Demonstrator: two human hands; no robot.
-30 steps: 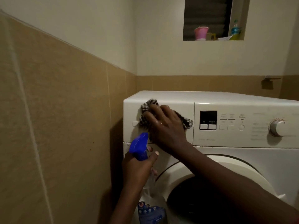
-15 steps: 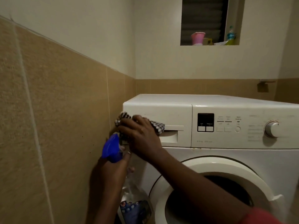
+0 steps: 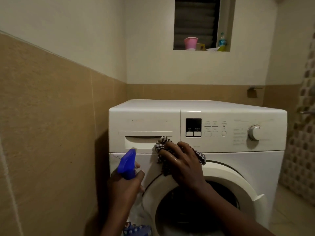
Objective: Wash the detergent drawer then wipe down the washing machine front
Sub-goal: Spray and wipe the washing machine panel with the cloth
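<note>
Blue sprayer [image 3: 127,165] in L hand [image 3: 125,188] grip; flat R hand [image 3: 182,165] on cloth [image 3: 161,144], washer front [image 3: 255,167].

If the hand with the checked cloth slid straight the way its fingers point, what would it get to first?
Probably the detergent drawer. The right hand presses the checked cloth flat on the washing machine front, fingers pointing up and left, toward the drawer's handle recess just ahead.
</note>
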